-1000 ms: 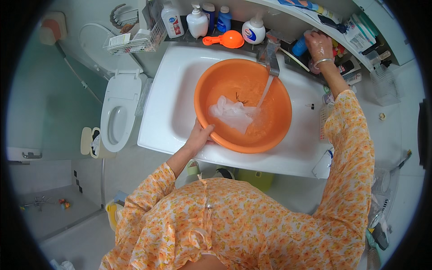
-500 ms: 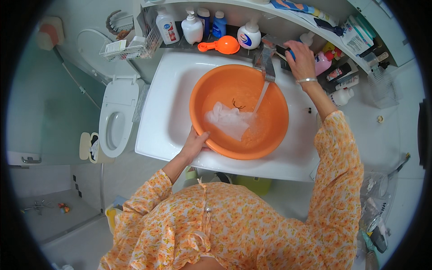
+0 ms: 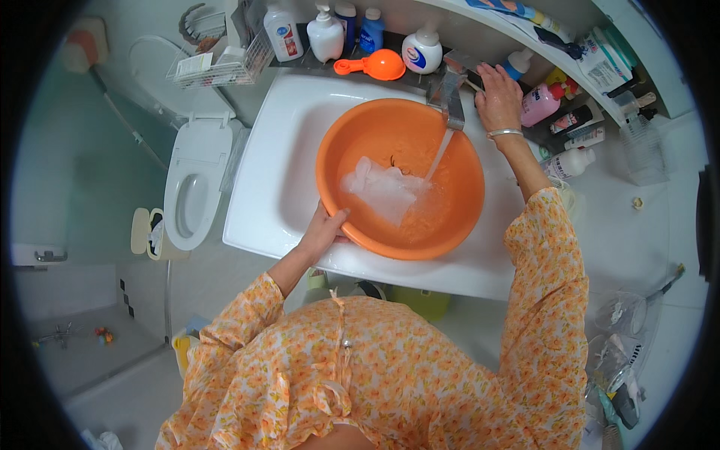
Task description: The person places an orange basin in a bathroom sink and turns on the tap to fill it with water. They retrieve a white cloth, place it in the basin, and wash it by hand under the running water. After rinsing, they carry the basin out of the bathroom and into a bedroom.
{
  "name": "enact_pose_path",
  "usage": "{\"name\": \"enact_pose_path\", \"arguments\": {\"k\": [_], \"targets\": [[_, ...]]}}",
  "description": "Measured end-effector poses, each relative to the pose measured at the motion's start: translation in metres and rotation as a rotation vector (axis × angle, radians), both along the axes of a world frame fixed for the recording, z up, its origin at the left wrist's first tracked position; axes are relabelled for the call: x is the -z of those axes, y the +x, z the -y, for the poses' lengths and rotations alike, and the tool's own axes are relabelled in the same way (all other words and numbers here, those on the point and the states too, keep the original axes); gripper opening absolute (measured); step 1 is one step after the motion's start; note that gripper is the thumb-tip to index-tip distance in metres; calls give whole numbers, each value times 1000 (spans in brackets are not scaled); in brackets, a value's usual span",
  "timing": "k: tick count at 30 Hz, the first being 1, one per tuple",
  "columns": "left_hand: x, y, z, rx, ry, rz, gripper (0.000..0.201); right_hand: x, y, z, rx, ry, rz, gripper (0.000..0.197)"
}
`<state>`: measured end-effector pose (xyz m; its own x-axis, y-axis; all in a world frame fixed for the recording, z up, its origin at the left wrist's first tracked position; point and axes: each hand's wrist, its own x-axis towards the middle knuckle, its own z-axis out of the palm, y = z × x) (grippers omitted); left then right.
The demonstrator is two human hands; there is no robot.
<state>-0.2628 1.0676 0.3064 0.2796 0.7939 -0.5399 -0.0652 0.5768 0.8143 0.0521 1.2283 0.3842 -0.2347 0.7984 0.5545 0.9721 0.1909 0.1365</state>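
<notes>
An orange basin (image 3: 461, 191) stands in the white sink (image 3: 289, 135), holding water and a wet, thin white cloth (image 3: 381, 191). A small dark, thin curved thing (image 3: 394, 165) lies beside the cloth. My left hand (image 3: 322, 232) grips the basin's near-left rim, thumb on top and fingers underneath. From the metal faucet (image 3: 452, 101) a stream of water (image 3: 440, 155) pours into the basin next to the cloth. My right hand (image 3: 499, 101), with a bracelet at the wrist, is closed on the faucet's handle (image 3: 474, 85); part of the handle is hidden under the fingers.
Behind the sink stand several bottles, including a white pump bottle (image 3: 325, 37), and an orange scoop (image 3: 373, 65). More bottles, a pink one (image 3: 541, 103) among them, crowd the right ledge. A toilet (image 3: 196, 176) and a wire basket (image 3: 225, 69) are at left.
My right hand has shifted slightly down and right on the faucet's handle, and its forearm has drawn in. Water still runs. My left hand keeps its hold on the rim; the cloth has spread a little.
</notes>
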Motion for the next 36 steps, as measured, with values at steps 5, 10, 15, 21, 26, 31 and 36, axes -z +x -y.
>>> {"name": "enact_pose_path", "arguments": {"k": [5, 10, 15, 21, 26, 31, 36], "targets": [[10, 4, 1, -73, 60, 31, 52, 3, 10, 18, -52, -121, -137, 45], [6, 10, 5, -171, 33, 179, 53, 51, 35, 65, 90, -323, -806, 43], [11, 8, -1, -204, -35, 207, 57, 108, 40, 143, 517, -1099, -1529, 40], [-26, -1, -3, -284, -49, 47, 47, 98, 0, 161, 435, -1308, -1988, 36], [-46, -38, 11, -293, -3, -79, 49, 74, -26, 162, 270, -1364, -1935, 32], [-90, -68, 47, -411, 43, -88, 53, 62, -53, 170, 185, -1254, -1891, 27], [-99, -107, 111, -622, 265, 15, 58, 21, -116, 181, 50, -1270, -1747, 21]]}}
